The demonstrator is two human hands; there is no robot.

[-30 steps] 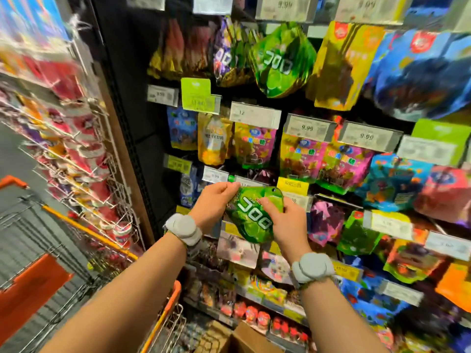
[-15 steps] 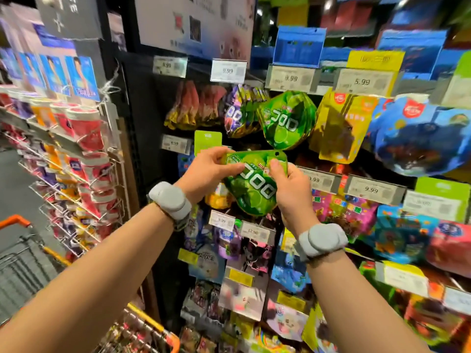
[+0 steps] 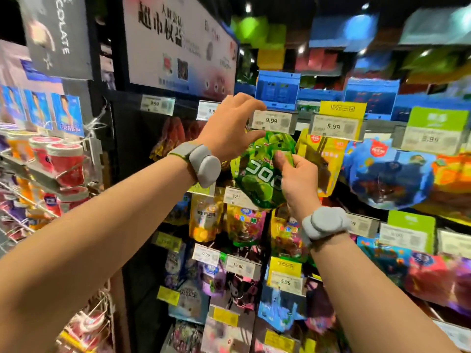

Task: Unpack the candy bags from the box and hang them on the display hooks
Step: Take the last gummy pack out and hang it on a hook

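green candy bag [image 3: 260,174] held up just under the 9.99 price tag [image 3: 272,121]

the right hand [image 3: 295,182] pinches the bag's upper right part between thumb and curled fingers, below and right of the tag. the left hand [image 3: 229,126] is raised at the tag's left edge, fingers curled toward it, thumb at the bag's top; whether it grips anything, i cannot tell. the bag hangs tilted below the tag, left of a yellow bag [image 3: 323,161]. red-lidded tubs [image 3: 63,159] sit on a wire rack far left of the tag. both wrists wear grey bands.
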